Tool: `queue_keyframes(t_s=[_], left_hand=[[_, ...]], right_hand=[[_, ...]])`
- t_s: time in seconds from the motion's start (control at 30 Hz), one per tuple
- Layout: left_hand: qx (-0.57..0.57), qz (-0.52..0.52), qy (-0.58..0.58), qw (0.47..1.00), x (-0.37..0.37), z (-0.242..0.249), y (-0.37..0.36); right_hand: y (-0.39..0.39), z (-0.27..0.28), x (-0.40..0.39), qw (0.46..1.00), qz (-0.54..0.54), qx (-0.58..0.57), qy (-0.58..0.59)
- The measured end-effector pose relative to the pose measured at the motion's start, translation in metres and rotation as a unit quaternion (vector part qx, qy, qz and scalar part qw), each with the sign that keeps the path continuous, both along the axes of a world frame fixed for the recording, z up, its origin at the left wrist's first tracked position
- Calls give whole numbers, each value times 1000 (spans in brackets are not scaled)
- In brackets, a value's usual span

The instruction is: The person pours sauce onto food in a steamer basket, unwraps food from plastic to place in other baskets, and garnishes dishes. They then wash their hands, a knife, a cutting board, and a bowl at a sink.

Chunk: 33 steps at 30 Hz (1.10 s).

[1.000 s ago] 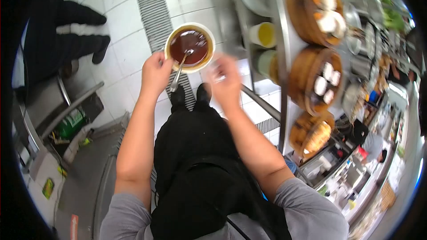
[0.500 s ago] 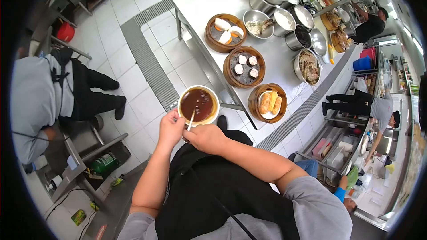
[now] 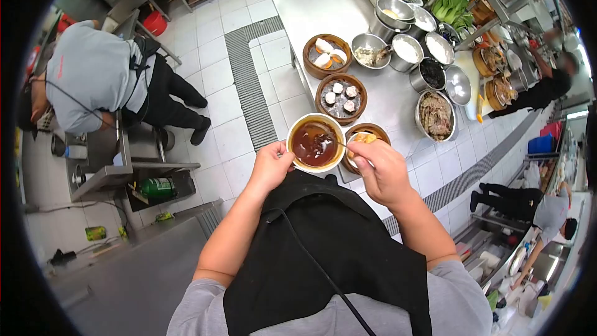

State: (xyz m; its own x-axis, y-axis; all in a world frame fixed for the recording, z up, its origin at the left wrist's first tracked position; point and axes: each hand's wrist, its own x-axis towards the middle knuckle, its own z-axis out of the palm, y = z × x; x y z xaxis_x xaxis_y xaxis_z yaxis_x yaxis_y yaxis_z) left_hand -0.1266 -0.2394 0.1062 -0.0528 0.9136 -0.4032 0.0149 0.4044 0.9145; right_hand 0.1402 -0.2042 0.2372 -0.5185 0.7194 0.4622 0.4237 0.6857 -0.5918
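Observation:
A white bowl of dark brown sauce is in front of my body. My left hand grips its left rim, thumb on the edge. On the right side, my right hand pinches the handle of a thin spoon whose other end dips into the sauce. Partly behind that hand is a bamboo steamer with golden rolls on a white dish. Beyond the bowl, another steamer holds several white dumplings, and a third steamer holds white folded buns with orange filling.
Metal bowls and pots, including a bowl of cooked meat, stand on the steel table. A co-worker bends at the left counter. More people are at the right. A green cylinder lies at the lower left.
The bowl now appears further right, nearer the steamers. My right hand has moved from beside my left hand to the bowl's right side, with the spoon handle now pointing right. The view has shifted.

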Motion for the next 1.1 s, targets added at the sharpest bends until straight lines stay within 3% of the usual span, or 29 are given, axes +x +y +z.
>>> queue_keyframes(t_s=[0.13, 0.23, 0.3, 0.33, 0.37, 0.43, 0.5, 0.63, 1.1], left_hand=[[-3, 14, 39, 999, 37, 16, -9], [15, 32, 39, 999, 62, 26, -16], [49, 75, 38, 995, 76, 29, -18], [48, 77, 40, 995, 81, 24, -18], [33, 82, 45, 995, 85, 16, -18], [19, 85, 53, 995, 95, 16, -18], [75, 78, 44, 993, 109, 19, -17], [33, 49, 81, 995, 117, 21, -11], [4, 71, 22, 997, 120, -3, -5]], right_hand=[[9, 11, 42, 992, 78, 71, 66], [19, -21, 65, 998, 57, 16, 15], [21, -61, 79, 997, 51, 44, 26], [16, -82, 88, 984, -21, -133, 114], [13, -94, 93, 928, -91, -304, 196], [12, -107, 97, 897, -112, -350, 246], [9, -121, 100, 799, -149, -476, 337], [16, -109, 106, 763, -189, -484, 385], [44, -28, 123, 789, -165, -418, 418]])
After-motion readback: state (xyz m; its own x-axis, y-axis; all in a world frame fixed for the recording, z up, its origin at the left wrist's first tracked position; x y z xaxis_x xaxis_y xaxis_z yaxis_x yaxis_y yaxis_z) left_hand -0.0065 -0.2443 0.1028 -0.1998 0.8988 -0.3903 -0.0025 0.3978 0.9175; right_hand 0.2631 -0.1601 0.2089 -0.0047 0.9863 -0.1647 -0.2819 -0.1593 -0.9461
